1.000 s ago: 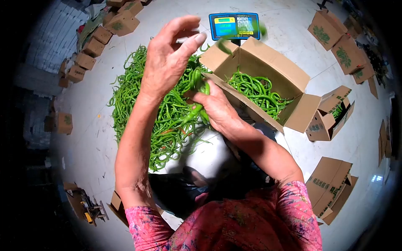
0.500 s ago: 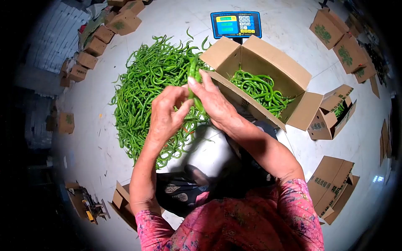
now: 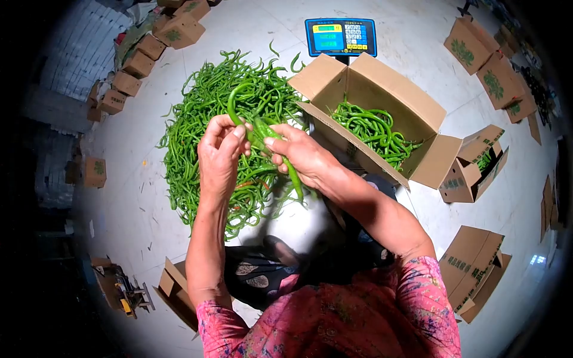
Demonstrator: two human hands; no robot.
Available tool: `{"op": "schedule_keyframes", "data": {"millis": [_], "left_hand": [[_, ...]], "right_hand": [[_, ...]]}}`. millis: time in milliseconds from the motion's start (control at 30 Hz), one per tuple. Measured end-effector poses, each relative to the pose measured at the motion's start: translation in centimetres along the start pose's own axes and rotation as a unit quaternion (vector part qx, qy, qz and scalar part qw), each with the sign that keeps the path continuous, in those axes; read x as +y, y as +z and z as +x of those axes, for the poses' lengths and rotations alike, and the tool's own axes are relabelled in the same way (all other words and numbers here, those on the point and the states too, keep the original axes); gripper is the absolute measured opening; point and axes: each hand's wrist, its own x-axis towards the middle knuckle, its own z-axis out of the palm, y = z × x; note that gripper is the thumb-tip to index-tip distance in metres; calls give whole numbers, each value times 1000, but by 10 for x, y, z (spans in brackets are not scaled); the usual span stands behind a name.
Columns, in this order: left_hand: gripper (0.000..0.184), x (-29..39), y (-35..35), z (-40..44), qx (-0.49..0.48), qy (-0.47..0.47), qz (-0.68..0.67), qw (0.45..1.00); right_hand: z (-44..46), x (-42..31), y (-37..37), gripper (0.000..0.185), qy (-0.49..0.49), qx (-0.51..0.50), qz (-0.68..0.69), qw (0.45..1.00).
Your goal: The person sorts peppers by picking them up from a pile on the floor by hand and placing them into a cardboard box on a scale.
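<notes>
My left hand point(image 3: 221, 149) pinches a curved green chili pepper point(image 3: 237, 102) whose hooked end points up. Close beside it, my right hand point(image 3: 302, 154) is closed around several green chili peppers point(image 3: 292, 178), with one long pepper sticking out below the fingers. Both hands are above the front right part of a big pile of green chili peppers point(image 3: 197, 140) on the floor. To the right of my right hand stands an open cardboard box point(image 3: 412, 98) with more green chili peppers point(image 3: 377, 134) in its bottom.
A digital scale display point(image 3: 341, 37) rises behind the open box. A smaller open box point(image 3: 471, 164) and a cardboard box point(image 3: 471, 262) stand at the right. Cardboard boxes point(image 3: 139, 64) line the far left, and others point(image 3: 468, 45) stand at the upper right.
My left hand has moved slightly left and now holds a curved pepper. My right hand has lowered and turned, with its peppers now pointing down.
</notes>
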Motion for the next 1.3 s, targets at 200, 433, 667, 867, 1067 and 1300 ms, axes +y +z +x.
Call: {"op": "schedule_keyframes", "data": {"millis": [200, 433, 667, 867, 1067, 1300], "left_hand": [[18, 14, 27, 26, -13, 75, 84, 994], [20, 49, 83, 53, -77, 168, 88, 979], [25, 24, 83, 60, -35, 134, 125, 982], [17, -83, -10, 23, 100, 19, 12, 995], [17, -432, -85, -94, -72, -191, 380, 902], [20, -432, -31, -186, -2, -265, 536, 801]], "right_hand": [[-3, -9, -2, 34, -21, 33, 3, 999], [0, -9, 0, 24, -84, 59, -43, 994], [1, -15, -7, 26, -132, 79, 35, 987], [-17, -53, -39, 22, -199, 121, 28, 972], [-24, -46, -33, 27, -167, 38, 51, 984], [-28, -48, -29, 29, -131, 54, 32, 989]]}}
